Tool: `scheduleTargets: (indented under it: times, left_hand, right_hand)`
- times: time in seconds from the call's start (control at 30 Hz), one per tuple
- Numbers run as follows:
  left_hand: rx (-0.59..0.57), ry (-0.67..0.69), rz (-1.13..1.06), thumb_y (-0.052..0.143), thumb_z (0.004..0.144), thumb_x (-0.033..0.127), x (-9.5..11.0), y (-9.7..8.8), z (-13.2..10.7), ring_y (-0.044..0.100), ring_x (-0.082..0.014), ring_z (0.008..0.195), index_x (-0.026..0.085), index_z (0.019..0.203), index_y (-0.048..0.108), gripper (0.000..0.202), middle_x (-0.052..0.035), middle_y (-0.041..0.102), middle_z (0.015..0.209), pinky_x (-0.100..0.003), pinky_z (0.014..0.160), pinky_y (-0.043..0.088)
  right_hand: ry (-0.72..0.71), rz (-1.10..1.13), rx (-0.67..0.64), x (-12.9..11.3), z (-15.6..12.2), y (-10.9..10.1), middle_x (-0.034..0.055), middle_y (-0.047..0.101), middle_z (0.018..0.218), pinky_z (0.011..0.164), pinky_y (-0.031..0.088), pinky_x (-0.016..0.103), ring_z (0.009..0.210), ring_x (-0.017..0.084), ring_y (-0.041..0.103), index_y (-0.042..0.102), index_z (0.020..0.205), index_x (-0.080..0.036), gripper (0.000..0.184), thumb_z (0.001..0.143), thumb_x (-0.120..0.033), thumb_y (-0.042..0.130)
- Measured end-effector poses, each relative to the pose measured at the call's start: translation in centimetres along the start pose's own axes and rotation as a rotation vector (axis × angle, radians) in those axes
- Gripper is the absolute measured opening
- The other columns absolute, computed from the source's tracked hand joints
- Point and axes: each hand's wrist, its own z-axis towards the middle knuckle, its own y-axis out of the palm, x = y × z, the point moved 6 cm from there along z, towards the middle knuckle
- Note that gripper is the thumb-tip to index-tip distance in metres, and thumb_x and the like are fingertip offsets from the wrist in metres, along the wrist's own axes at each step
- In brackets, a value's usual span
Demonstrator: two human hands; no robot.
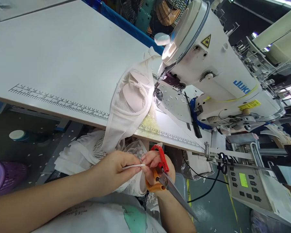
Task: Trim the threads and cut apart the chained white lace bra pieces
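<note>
My left hand (120,168) pinches a narrow white strip (133,166) between thumb and fingers, above my lap. My right hand (155,165) is closed, its fingertips meeting the strip's end. Scissors (168,181) with red and orange handles hang on my right hand, blades pointing down and away to the right. Just beyond my hands, a white bra (129,103) with pale cups lies over the table edge, one end at the sewing machine's needle area. More white fabric and lace (84,150) is bunched below the edge, partly hidden by my hands.
The white table (63,48) has a printed ruler along its front edge. A JUKI sewing machine (220,71) stands on the right, with a control panel (247,184) below it. A purple basket (7,176) sits at lower left. Black cables hang right of my hands.
</note>
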Motion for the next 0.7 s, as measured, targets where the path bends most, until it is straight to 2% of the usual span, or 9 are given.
scheduleTargets:
  times: [0.2,0.4,0.47,0.57,0.63,0.7]
  left_hand:
    - [0.023,-0.012,0.020,0.041,0.078,0.033,-0.2,-0.1,0.3,0.029,-0.0098,0.044,0.019,0.052,0.041,0.030,0.0050,0.031,0.049,-0.023,0.040,0.022]
    - [-0.002,-0.074,-0.013,0.042,0.075,0.033,-0.4,-0.2,0.7,0.029,-0.0089,0.044,0.020,0.049,0.033,0.030,0.0055,0.030,0.048,-0.022,0.040,0.023]
    - [-0.017,-0.096,-0.063,0.044,0.075,0.035,-0.4,-0.5,0.8,0.028,-0.0086,0.044,0.019,0.049,0.034,0.032,0.0055,0.030,0.049,-0.022,0.040,0.023]
    - [-0.034,-0.162,-0.125,0.048,0.075,0.037,-0.6,-1.2,0.8,0.026,-0.0085,0.045,0.019,0.052,0.037,0.032,0.0057,0.029,0.050,-0.022,0.041,0.020]
    - [-0.040,-0.198,-0.146,0.049,0.074,0.038,-0.9,-1.6,0.9,0.024,-0.0084,0.045,0.019,0.052,0.037,0.032,0.0059,0.028,0.050,-0.023,0.041,0.017]
    - [-0.065,-0.224,-0.168,0.051,0.073,0.038,-1.2,-1.7,1.1,0.022,-0.0081,0.044,0.019,0.052,0.038,0.031,0.0065,0.027,0.048,-0.023,0.040,0.016]
  right_hand:
    - [0.312,0.039,-0.076,1.5,-0.1,0.1,0.0005,0.059,0.074,0.066,0.049,0.031,0.072,0.017,0.059,0.047,0.077,-0.022,0.019,0.074,-0.020,0.066]
    - [0.414,0.026,-0.108,2.0,0.2,-0.3,0.0002,0.056,0.073,0.060,0.045,0.028,0.064,0.014,0.052,0.045,0.075,-0.021,0.024,0.076,-0.035,0.064]
    - [0.382,-0.044,-0.213,1.6,0.4,-0.6,0.0012,0.054,0.075,0.060,0.044,0.029,0.065,0.015,0.051,0.047,0.080,-0.021,0.031,0.076,-0.049,0.061]
    - [0.374,-0.188,-0.513,1.4,-0.4,-0.7,0.0017,0.048,0.073,0.058,0.041,0.029,0.064,0.016,0.046,0.047,0.080,-0.020,0.054,0.073,-0.074,0.042]
    - [0.410,-0.289,-0.682,1.8,-1.5,-0.8,0.0012,0.045,0.069,0.055,0.039,0.028,0.060,0.015,0.043,0.043,0.074,-0.020,0.063,0.070,-0.082,0.029]
    - [0.435,-0.367,-0.776,2.3,-2.5,-0.8,0.0003,0.043,0.065,0.052,0.037,0.027,0.057,0.014,0.040,0.036,0.070,-0.021,0.067,0.066,-0.086,0.021]
